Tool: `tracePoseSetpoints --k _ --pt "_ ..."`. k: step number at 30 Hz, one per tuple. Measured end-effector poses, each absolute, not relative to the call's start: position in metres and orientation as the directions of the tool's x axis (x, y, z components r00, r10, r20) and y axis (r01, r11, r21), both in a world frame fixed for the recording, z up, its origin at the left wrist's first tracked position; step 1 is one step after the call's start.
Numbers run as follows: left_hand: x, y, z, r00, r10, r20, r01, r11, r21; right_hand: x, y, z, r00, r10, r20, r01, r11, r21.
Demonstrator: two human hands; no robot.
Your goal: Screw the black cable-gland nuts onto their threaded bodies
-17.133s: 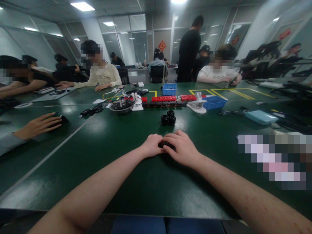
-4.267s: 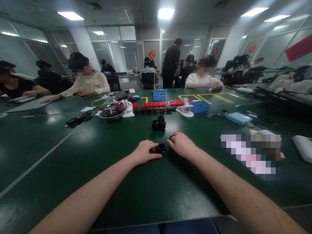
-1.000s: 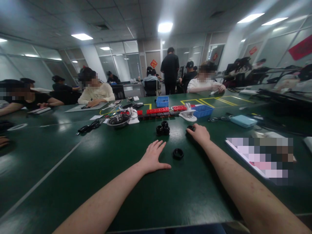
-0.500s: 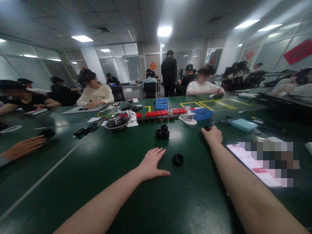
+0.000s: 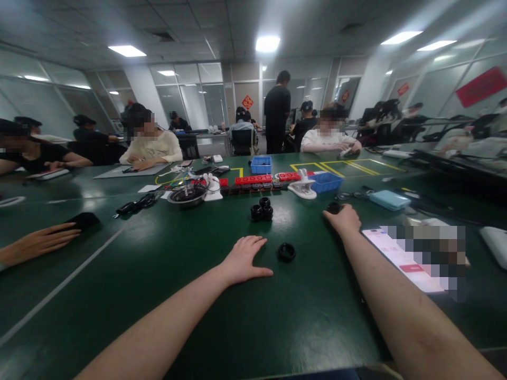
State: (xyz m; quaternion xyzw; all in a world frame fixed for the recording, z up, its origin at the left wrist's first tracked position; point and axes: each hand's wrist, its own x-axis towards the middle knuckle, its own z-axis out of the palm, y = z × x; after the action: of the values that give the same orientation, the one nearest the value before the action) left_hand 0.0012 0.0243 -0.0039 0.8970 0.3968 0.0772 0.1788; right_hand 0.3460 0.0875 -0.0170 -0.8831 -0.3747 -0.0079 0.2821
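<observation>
My left hand point(image 5: 243, 258) lies flat on the green table point(image 5: 166, 264), fingers stretched out, holding nothing. A black ring-shaped part point(image 5: 286, 252) sits on the table just to its right, untouched. My right hand point(image 5: 343, 219) reaches forward to the right, fingers curled over a small black part point(image 5: 333, 207) at its fingertips. A cluster of three black round parts point(image 5: 262, 210) stands further back between the hands.
A phone point(image 5: 400, 256) lies right of my right arm. Behind are a blue bin point(image 5: 326, 182), a white clamp point(image 5: 303, 188), red and black blocks point(image 5: 253, 180), a wire-filled bowl point(image 5: 187, 195) and a light blue case point(image 5: 390, 199). Another person's hand point(image 5: 39, 243) rests at the left.
My right hand carried the small black part away from the ring, forward and to the right. My left hand stayed flat beside the ring. A neighbour's hand came into view at the left.
</observation>
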Motion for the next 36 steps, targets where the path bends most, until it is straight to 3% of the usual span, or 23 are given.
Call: tracePoseSetpoints --k 12,20,24,28,32,36 --pt "0.001 0.025 -0.003 0.68 0.734 0.011 0.674 -0.63 0.386 0.344 0.093 -0.016 0.654 0.749 0.108 0.732 -0.59 -0.342" --pt "0.001 0.024 -0.002 0.679 0.734 -0.004 0.682 -0.629 0.374 0.334 0.08 -0.008 0.658 0.746 0.103 0.726 -0.593 -0.348" --pt "0.0 0.025 -0.004 0.681 0.732 0.005 0.675 -0.631 0.383 0.307 0.058 -0.008 0.5 0.857 0.127 0.826 -0.428 -0.366" --pt "0.002 0.026 -0.005 0.681 0.732 0.016 0.678 -0.638 0.364 0.256 0.031 -0.005 0.154 0.981 0.12 0.926 -0.102 -0.363" --pt "0.003 0.024 -0.004 0.681 0.732 0.03 0.683 -0.65 0.333 0.211 0.005 0.003 -0.159 0.978 0.132 0.939 0.191 -0.286" --pt "0.004 0.022 -0.002 0.683 0.73 0.036 0.685 -0.656 0.317 0.192 -0.009 0.008 -0.274 0.954 0.12 0.939 0.293 -0.18"
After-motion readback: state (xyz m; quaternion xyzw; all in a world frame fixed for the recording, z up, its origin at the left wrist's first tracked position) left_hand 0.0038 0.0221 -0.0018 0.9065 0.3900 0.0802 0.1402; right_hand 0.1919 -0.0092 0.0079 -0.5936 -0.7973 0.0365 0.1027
